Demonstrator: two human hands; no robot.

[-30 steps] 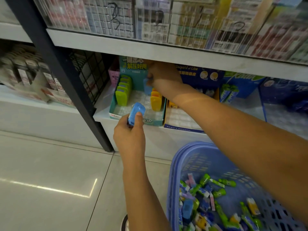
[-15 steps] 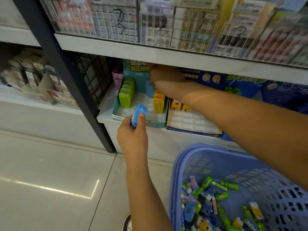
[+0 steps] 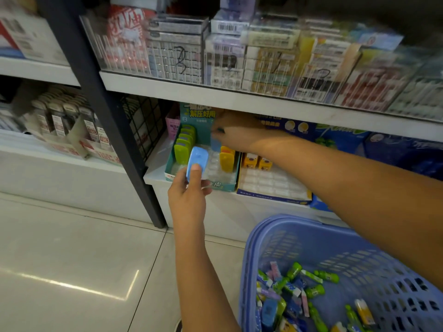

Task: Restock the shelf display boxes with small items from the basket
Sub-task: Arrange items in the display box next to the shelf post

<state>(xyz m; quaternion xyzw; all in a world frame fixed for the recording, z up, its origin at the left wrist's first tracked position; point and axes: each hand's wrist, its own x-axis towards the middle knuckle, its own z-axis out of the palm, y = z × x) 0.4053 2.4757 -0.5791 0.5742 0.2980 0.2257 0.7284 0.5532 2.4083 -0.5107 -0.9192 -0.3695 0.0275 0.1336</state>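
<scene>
Low shelf (image 3: 155, 171) beneath overhang (image 3: 263, 104), teal box (image 3: 223, 186): left fingers (image 3: 195, 173) round blue case (image 3: 197, 156); right fingers' (image 3: 217, 129) grip unclear.

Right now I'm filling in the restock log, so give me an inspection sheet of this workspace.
Surface: white shelf carries the boxes.
Job's things: teal box, green items left, yellow items right; basket holds mixed items.
Clutter: neighbour box, mostly unfilled.
Hands: left hand holds a blue item before the box; right hand at the box's back, grip unclear.
Cables: nothing seen.
Surroundings: packets above, black post, tiled floor.
</scene>
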